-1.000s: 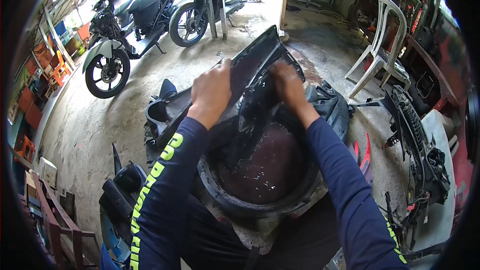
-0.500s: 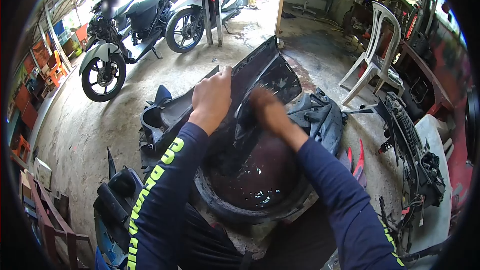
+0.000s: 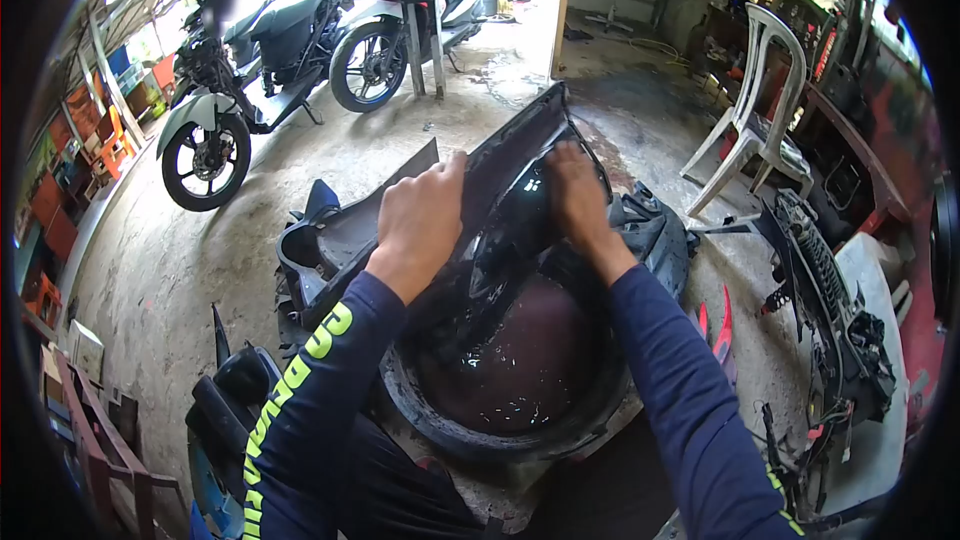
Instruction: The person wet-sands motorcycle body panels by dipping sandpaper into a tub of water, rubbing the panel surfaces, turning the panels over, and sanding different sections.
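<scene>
My left hand [image 3: 425,215] is closed round the upper left edge of a large dark plastic panel [image 3: 510,165], which is tilted over a round black basin [image 3: 410,405]. Dark reddish water with bubbles fills the basin. Against the wet, shiny right face of the panel lies my right hand [image 3: 580,190], its fingers together and bent; whether something is under them is hidden. The panel's lower end reaches down over the water.
Black plastic parts lie left [image 3: 240,390] and behind right [image 3: 650,230] of the basin. A white chair [image 3: 750,130] and a stripped black frame [image 3: 830,320] are on the right. Two motorbikes stand at the back left, beside metal posts [image 3: 420,30].
My right hand has moved over the panel's face, down and left, then back up and right. My left hand keeps its hold on the edge.
</scene>
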Available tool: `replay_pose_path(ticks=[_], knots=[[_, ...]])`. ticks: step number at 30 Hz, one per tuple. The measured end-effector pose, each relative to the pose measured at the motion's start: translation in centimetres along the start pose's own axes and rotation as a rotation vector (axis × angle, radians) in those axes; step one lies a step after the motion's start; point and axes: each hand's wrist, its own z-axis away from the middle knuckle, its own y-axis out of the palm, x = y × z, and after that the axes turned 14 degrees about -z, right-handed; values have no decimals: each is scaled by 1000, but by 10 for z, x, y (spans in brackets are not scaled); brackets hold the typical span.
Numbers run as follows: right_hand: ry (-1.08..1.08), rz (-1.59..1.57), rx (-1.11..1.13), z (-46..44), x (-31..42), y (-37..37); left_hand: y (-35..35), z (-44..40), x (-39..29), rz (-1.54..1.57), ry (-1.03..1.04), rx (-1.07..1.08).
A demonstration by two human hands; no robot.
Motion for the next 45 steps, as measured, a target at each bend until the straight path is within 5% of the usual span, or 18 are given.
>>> replay_pose_path(ticks=[3, 5, 6, 10, 12, 15, 17, 19, 21, 23, 27, 31, 33, 35, 39, 41, 42, 45], knots=[[-159, -162, 392, 21, 27, 0, -3, 0, 6, -26, -2, -27], [-126, -193, 192, -1, -8, -9, 1, 0, 6, -17, 18, -45], [110, -176, 252, -22, -14, -24, 2, 0, 5, -27, 32, -60], [-48, -22, 183, 0, 0, 1, 1, -4, 11, -37, 50, -66], [-179, -137, 371, 5, 2, -3, -3, -5, 10, -44, 35, -40], [209, -103, 236, -35, -16, -19, 3, 0, 10, -52, 45, -26], [57, -95, 115, -5, 2, -1, 2, -1, 13, -49, 58, -60], [-136, -122, 456, 9, 31, -2, 0, -2, 17, -60, 15, -4], [-97, -87, 218, -8, -12, -2, -1, 1, 15, -44, 29, -19], [274, -4, 223, -34, 1, -15, 0, 4, 15, -29, 46, -24], [-288, -118, 473, 26, 57, 11, 0, -5, 19, -60, 11, -26], [76, -43, 58, -8, 4, 9, 3, -1, 17, -29, 37, -54], [-15, 26, 113, 27, 31, 30, 6, -3, 16, -51, 15, -40], [-181, -170, 463, 42, 71, 17, 5, -6, 17, -74, -7, -31], [270, -136, 10, 12, 8, 17, 7, 1, 16, -16, -49, 44], [-79, 59, -89, 42, 39, 41, 6, -4, 16, -28, -33, 8], [-104, -102, 145, 52, 65, 34, 6, -5, 17, -19, -51, 32], [-97, -46, 40, 35, 40, 9, 4, -4, 19, -14, -69, 60]])
